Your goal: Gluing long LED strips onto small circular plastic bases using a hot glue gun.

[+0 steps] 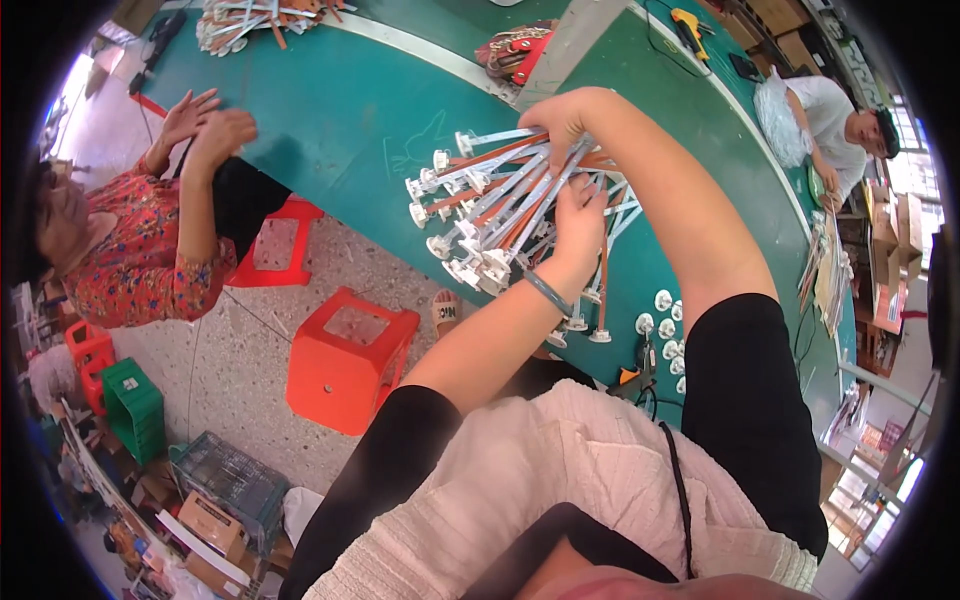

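Observation:
A fanned bundle of long flat strips (pixel 519 200), white and orange-brown with white round plastic end pieces, lies on the green table (pixel 370 110). My left hand (pixel 578 222), with a grey bangle on its wrist, is closed around strips near their narrower gathered end. Reaching over from the right, my right hand (pixel 562 118) bends its fingers and thumb down onto the far side of the same bundle. Several loose white round pieces (pixel 668 328) sit on the table near my right elbow. Next to them is a dark tool with an orange part (pixel 630 378).
A red stool (pixel 350 365) stands left of me, with another red stool (pixel 285 250) behind it. One co-worker (pixel 150 250) is at the left, hands raised; another (pixel 835 135) works at the far right. More strips (pixel 250 22) are heaped at the table's far left. A yellow glue gun (pixel 690 32) lies far off.

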